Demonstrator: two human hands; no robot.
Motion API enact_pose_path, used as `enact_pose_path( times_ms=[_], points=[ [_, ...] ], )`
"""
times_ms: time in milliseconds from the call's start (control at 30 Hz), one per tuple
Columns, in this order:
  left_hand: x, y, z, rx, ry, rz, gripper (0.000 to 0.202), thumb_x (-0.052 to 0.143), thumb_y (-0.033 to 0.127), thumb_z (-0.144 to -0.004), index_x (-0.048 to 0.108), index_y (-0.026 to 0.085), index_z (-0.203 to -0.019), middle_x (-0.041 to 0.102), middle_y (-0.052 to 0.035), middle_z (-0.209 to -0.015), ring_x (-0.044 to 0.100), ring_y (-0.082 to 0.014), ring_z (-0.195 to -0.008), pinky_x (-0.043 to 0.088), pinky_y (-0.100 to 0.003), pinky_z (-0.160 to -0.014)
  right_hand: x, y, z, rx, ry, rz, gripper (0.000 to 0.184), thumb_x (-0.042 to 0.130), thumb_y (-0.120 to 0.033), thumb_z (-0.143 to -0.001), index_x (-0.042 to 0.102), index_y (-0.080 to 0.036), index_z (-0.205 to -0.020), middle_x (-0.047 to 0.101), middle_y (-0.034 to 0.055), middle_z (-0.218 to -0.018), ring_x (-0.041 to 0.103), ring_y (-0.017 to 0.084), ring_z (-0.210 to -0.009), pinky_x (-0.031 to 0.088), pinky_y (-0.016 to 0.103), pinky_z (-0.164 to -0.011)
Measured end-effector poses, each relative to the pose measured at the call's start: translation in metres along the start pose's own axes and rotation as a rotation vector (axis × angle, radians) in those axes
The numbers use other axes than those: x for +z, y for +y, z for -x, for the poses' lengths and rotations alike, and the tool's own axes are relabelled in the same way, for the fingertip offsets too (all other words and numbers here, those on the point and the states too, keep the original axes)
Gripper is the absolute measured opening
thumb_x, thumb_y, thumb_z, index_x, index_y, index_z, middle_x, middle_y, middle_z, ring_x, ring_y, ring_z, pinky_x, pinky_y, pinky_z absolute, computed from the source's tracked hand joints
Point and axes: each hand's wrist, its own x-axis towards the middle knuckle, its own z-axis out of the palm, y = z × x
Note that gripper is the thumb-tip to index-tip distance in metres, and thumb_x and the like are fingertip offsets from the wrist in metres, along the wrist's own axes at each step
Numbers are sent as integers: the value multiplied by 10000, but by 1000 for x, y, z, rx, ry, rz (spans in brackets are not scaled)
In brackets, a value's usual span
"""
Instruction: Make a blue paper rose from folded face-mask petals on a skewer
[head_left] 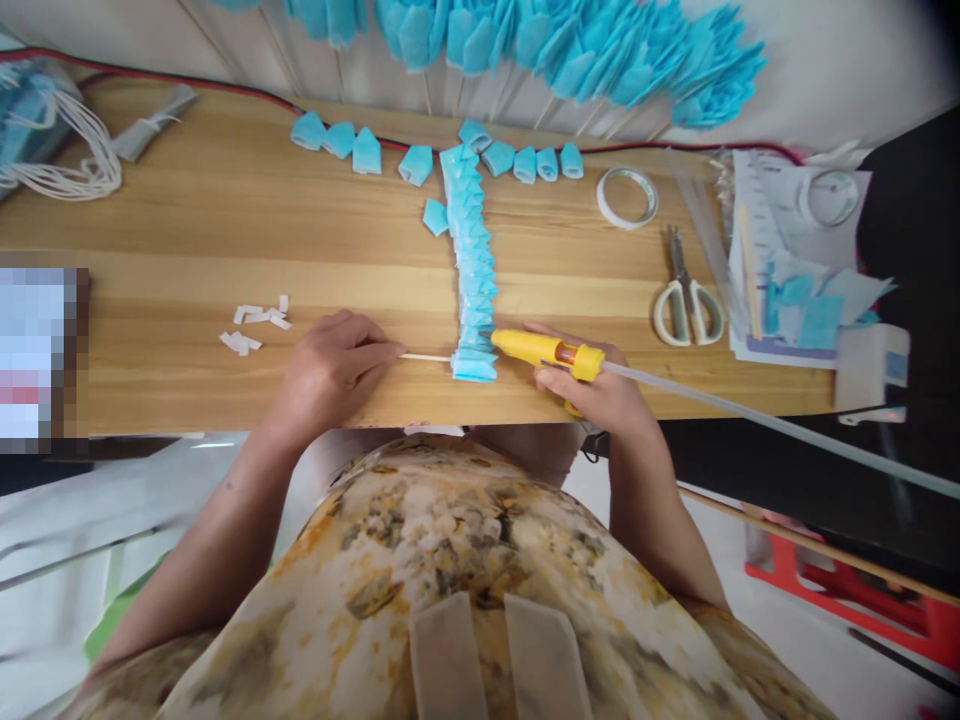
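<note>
My left hand (334, 365) pinches a thin white stick (427, 357), whose far end meets the near end of a blue strip. That strip of overlapping folded blue pieces (474, 250) runs away from me across the table. In my right hand (600, 385) is a yellow hot glue gun (536, 350), its nozzle pointing left at the strip near the stick's end. Whether the nozzle touches the strip I cannot tell. A long translucent glue stick (712, 405) trails from the gun's back to the right. Several loose blue folded cups (367, 152) lie around the strip's far end.
Small white paper bits (259, 315) lie left of my left hand. White-handled scissors (686, 300) and a tape roll (627, 197) are on the right, beside papers (787, 250). Blue paper flowers (600, 50) on sticks lean along the back. A cord bundle (67, 150) sits far left.
</note>
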Motion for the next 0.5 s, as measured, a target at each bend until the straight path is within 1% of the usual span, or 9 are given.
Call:
enact_pose_path(
  times_ms=[67, 100, 200, 267, 333, 433, 500],
  points=[
    [0, 0, 0, 8, 2, -4, 198, 573, 189, -980, 762, 183, -923, 692, -71, -856, 570, -190, -765, 442, -344, -702, -6, -1, 1, -17, -12, 28, 239, 732, -461, -823, 796, -251, -917, 791, 60, -996, 729, 290, -1039, 586, 415, -928],
    [0, 0, 0, 12, 4, -6, 197, 574, 186, -979, 762, 183, -921, 691, -70, -852, 569, -190, -762, 440, -343, -700, -9, 0, 2, -25, -12, 27, 228, 731, -467, -826, 791, -251, -869, 792, 60, -1015, 725, 296, -1067, 578, 430, -957],
    [0, -1, -1, 27, 2, -4, 185, 583, 179, -974, 760, 179, -923, 692, -70, -851, 569, -191, -761, 434, -341, -696, -15, 5, 2, -64, 7, -61, 281, 687, -505, -860, 774, -248, -789, 787, 66, -915, 717, 311, -1100, 553, 482, -1016],
    [0, 0, -1, 25, 4, 5, 179, 587, 175, -971, 760, 179, -926, 692, -71, -855, 568, -193, -762, 431, -340, -697, -14, 9, 1, -74, 41, -173, 336, 634, -540, -894, 774, -248, -804, 771, 73, -845, 734, 305, -1014, 575, 491, -965],
    [0, 0, -1, 14, 8, 16, 180, 586, 172, -969, 760, 181, -922, 690, -70, -855, 567, -193, -763, 429, -340, -697, -8, 14, 0, -60, 82, -261, 374, 605, -567, -907, 767, -248, -799, 750, 78, -799, 736, 283, -892, 603, 464, -858],
    [0, 1, -1, 5, 7, 12, 183, 587, 175, -969, 758, 183, -905, 687, -70, -849, 565, -196, -767, 431, -341, -700, 4, 20, -3, -19, 116, -283, 413, 602, -601, -899, 745, -236, -769, 714, 68, -764, 702, 229, -755, 596, 394, -718],
    [0, 0, 0, 4, 4, 0, 184, 587, 187, -973, 758, 184, -903, 686, -70, -847, 565, -196, -768, 435, -341, -701, 10, 23, -5, -8, 119, -265, 447, 593, -615, -901, 727, -225, -730, 684, 55, -731, 666, 193, -689, 577, 358, -674]
  ],
)
